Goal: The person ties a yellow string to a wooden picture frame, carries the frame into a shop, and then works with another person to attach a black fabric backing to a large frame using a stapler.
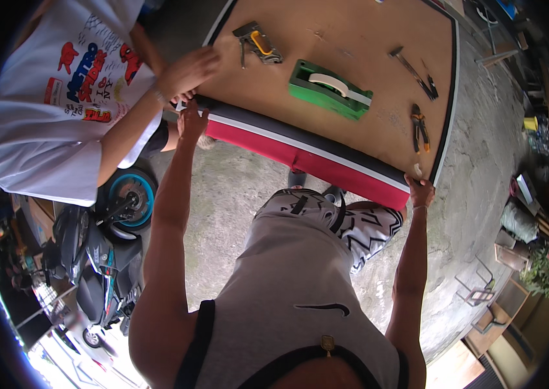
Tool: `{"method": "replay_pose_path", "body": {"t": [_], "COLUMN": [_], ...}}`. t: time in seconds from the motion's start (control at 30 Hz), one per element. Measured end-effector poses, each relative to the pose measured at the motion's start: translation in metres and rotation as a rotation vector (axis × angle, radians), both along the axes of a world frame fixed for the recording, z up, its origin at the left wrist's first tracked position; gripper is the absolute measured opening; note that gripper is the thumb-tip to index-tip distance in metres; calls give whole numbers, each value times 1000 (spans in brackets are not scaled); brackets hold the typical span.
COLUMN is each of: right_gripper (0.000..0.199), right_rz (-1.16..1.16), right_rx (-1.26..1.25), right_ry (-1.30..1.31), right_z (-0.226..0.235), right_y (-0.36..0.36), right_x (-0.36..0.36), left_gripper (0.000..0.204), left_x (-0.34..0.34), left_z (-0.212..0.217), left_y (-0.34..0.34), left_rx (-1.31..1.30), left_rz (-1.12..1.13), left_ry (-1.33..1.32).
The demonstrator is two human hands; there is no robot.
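Both the left hand (191, 122) and right hand (421, 192) close on the near corners of the wide brown board with red-black upholstered edge (300, 152), probably stiff and heavy.

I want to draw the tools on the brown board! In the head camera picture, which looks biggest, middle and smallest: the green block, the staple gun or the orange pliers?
1. Green block, clearly the largest.
2. Staple gun.
3. Orange pliers, thinnest and smallest, though not much shorter than the staple gun, and the fisheye lens bends shapes.
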State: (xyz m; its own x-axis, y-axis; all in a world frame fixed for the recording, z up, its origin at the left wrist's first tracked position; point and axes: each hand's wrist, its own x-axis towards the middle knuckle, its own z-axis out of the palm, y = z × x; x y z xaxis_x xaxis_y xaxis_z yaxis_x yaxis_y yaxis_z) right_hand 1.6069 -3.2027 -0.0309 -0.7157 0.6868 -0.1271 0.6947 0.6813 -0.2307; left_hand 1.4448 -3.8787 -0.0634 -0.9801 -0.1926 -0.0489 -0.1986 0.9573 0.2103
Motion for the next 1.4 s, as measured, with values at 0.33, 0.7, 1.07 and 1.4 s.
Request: {"method": "replay_pose_path", "body": {"t": [0.33, 0.7, 1.07, 1.4], "right_gripper": [77, 75, 73, 73], "right_rz": [-42, -46, -38, -48], "right_rx": [-29, -13, 8, 9], "right_ry": [-133, -154, -115, -101], "right_z": [13, 6, 13, 11], "right_y": [-11, -7, -8, -7], "right_x": [-20, -18, -18, -15], "left_gripper": [73, 72, 68, 55], "left_x": [11, 162, 282, 250], "left_z": [-30, -61, -97, -93], "left_y": [-20, 110, 93, 99], "left_rx": [-7, 231, 399, 595], "left_rz": [-56, -28, 254, 301], "left_ry": [102, 291, -496, -533]}}
